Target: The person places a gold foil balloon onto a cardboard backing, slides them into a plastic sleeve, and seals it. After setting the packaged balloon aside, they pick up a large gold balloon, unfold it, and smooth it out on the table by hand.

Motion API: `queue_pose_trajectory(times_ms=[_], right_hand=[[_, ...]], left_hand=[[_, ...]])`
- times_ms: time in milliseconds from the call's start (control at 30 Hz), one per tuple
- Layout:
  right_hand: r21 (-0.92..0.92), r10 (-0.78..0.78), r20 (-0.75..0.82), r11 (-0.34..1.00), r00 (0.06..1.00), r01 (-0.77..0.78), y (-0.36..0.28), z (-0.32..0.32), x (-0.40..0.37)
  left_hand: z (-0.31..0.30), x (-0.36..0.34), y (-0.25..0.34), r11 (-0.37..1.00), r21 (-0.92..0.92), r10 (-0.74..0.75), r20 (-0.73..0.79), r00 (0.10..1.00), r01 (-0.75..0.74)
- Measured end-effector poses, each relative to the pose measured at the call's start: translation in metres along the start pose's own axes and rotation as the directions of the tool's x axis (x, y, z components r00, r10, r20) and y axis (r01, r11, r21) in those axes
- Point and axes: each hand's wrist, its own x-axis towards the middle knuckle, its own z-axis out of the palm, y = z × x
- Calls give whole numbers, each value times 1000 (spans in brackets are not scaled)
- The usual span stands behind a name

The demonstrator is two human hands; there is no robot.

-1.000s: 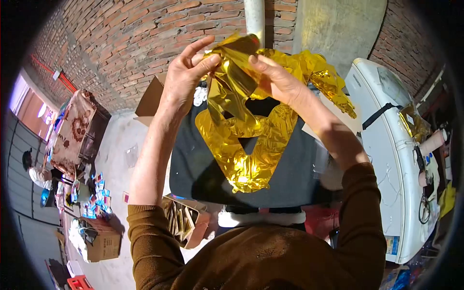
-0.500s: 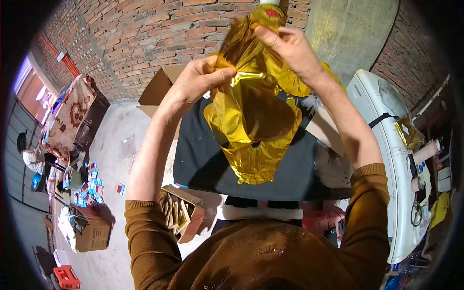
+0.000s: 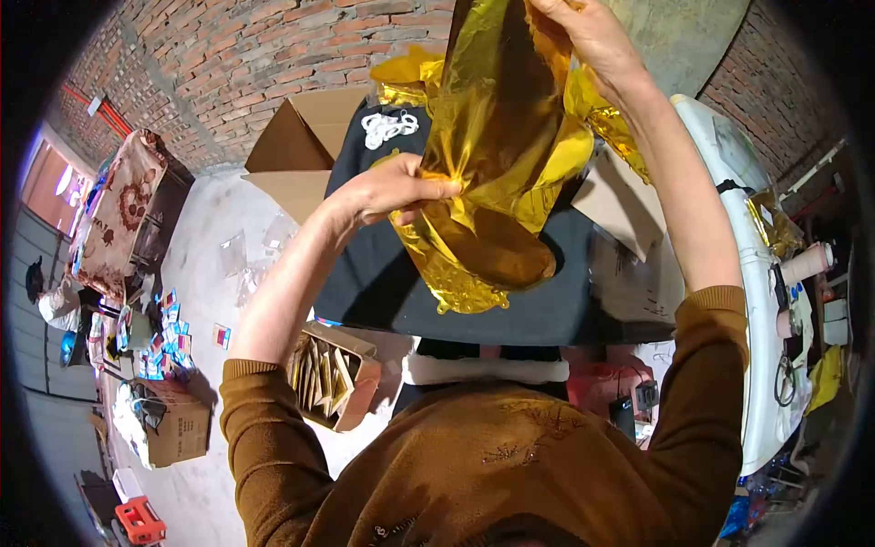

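Shiny gold foil [image 3: 497, 118] hangs between my two hands above a black-covered table [image 3: 383, 292]. My left hand [image 3: 396, 189] pinches a gathered part of it, thumb on top. Higher and to the right, my right hand [image 3: 588, 36] grips the foil's upper edge near the top of the view. The lower end of the foil droops onto the black cloth. More gold foil [image 3: 401, 77] lies at the table's back left, beside a bundle of white cord [image 3: 389, 129].
An open cardboard box [image 3: 301, 137] stands behind the table's left side. A box of flat packets [image 3: 333, 374] is at the front left. White appliance [image 3: 761, 365] runs along the right. Further left, a person [image 3: 60, 305] is beside scattered packets [image 3: 173, 337].
My right hand has moved up and right, stretching the foil taller. My left hand has dropped lower. The white cord and the foil at the back left now show.
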Motion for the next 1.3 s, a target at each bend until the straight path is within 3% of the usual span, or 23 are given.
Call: queue_pose_trajectory(times_ms=[33,133,233,300,367,400,433,467,533,567,633,767,1000,1133,1300], right_hand=[[20,29,-8,999,1000,-29,-4,0,-1],[-127,-211,39,968,977,214,-14,-26,15],[-170,-465,52,868,884,467,-40,-21,-7],[-270,-447,175,835,877,480,-49,-6,-57],[-165,-432,342,846,834,506,-3,-1,-93],[-227,-442,464,778,768,586,0,5,-109],[-261,-444,576,696,686,669,4,11,-124],[-356,-401,721,485,565,799,2,21,-137],[-385,-388,635,591,668,709,62,29,-174],[-464,-334,620,574,710,675,87,34,-190],[-580,-186,608,559,772,592,127,40,-221],[-650,-79,596,537,799,538,164,43,-255],[-702,-33,592,470,805,535,177,41,-261],[-739,-58,564,411,824,534,180,39,-254],[-759,-1,569,385,822,526,190,44,-262]], left_hand=[[6,6,1,998,-26,48,-100,994,-51],[-14,39,1,975,-66,180,-310,933,-210],[-43,68,2,923,171,383,-503,775,-345],[-46,78,4,867,262,494,-554,670,-423],[-35,74,-1,726,526,675,-424,603,-442],[-31,73,-3,626,640,749,-337,570,-445],[-31,81,-24,551,708,786,-260,562,-443],[-30,89,-45,467,765,816,-180,549,-443],[-32,94,-80,480,648,825,-105,555,-592],[-23,89,-92,492,758,754,-127,644,-427],[-22,96,-123,453,822,698,-87,710,-344],[-30,108,-151,350,904,641,-39,767,-246],[-35,116,-152,387,902,550,-60,833,-191],[-39,120,-151,367,904,645,-78,761,-219],[-41,136,-161,342,928,628,-109,770,-148]])
